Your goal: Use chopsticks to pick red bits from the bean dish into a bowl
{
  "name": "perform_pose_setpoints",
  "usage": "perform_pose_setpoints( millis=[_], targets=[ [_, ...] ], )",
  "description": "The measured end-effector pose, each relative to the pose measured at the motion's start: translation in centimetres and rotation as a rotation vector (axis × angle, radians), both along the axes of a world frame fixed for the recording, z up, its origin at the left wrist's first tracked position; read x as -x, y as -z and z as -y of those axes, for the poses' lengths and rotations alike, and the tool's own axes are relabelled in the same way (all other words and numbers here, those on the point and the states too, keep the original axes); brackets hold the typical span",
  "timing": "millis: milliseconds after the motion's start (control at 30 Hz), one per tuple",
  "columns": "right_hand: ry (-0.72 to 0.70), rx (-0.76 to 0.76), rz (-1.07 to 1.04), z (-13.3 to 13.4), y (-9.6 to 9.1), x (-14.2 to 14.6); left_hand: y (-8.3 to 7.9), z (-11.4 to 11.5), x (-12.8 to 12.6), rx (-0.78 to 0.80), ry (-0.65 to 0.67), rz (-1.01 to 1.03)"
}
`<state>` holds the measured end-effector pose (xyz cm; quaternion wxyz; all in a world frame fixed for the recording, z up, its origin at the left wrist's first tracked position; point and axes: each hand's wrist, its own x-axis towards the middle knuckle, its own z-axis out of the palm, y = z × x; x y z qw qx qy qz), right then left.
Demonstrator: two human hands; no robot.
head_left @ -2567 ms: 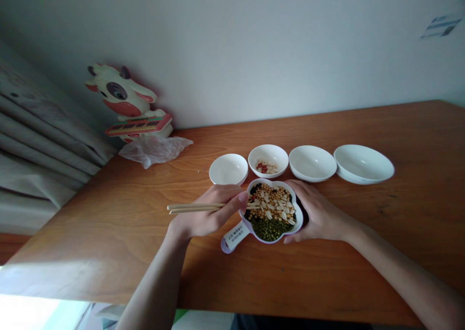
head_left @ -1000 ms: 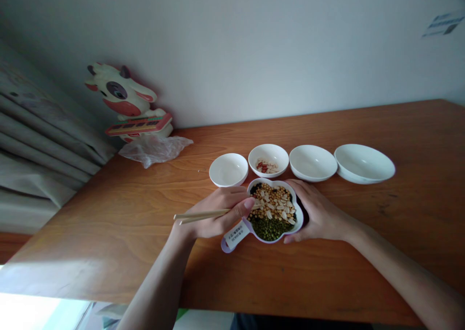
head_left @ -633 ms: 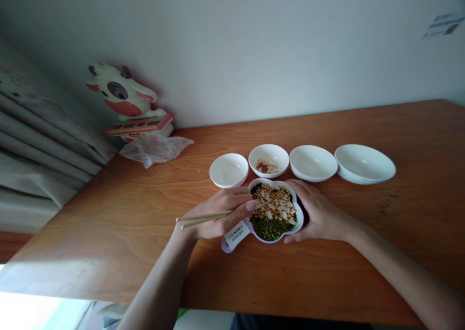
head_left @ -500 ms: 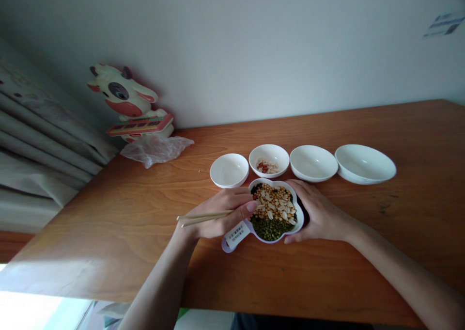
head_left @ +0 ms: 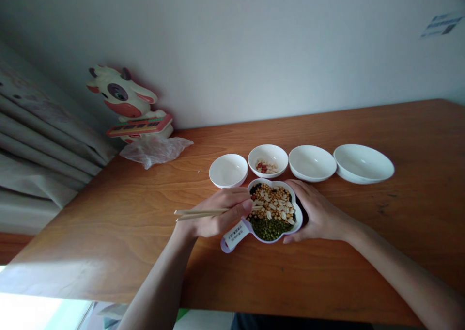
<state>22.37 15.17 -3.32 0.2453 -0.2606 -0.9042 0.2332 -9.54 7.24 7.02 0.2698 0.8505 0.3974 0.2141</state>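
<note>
My left hand [head_left: 218, 212] holds a pair of pale wooden chopsticks [head_left: 192, 213], their tips over a lilac-rimmed, flower-shaped plastic dish [head_left: 271, 180]. My right hand [head_left: 316, 211] grips the dish's far side. The dish holds yellow round beans [head_left: 274, 193], pale sliced kernels [head_left: 279, 209], green mung beans [head_left: 271, 228] and some dark beans [head_left: 255, 189]. A white paper label [head_left: 236, 234] sits on its handle, partly under my left hand.
Several white bowls stand in a row beyond the dish, one [head_left: 268, 161] holding red and pale bits. A wooden table [head_left: 109, 243] bears them, with a cow figurine [head_left: 121, 97] and a plastic bag [head_left: 155, 151] at the far left, by a curtain [head_left: 36, 136].
The chopsticks have swung slightly, now lying nearly level with their tips over the dish. My left hand has shifted a little. My right hand stays on the dish.
</note>
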Motion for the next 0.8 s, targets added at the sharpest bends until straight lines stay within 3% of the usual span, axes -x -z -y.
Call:
perform_pose_setpoints(
  millis=[133,400,700,800],
  targets=[
    [0.001,0.006,-0.001,0.04,0.04,-0.04,-0.12,0.06,0.23,0.152,-0.014,0.084],
    [-0.005,0.001,-0.016,-0.01,0.06,0.0,-0.47,0.41,0.67,0.202,-0.09,0.099],
    [-0.007,0.02,-0.012,0.08,-0.24,0.04,-0.63,0.73,0.82,0.239,-0.046,0.19],
    [-0.006,0.017,-0.008,0.09,-0.26,0.06,-0.3,0.85,0.78,0.218,-0.086,0.183]
  ],
)
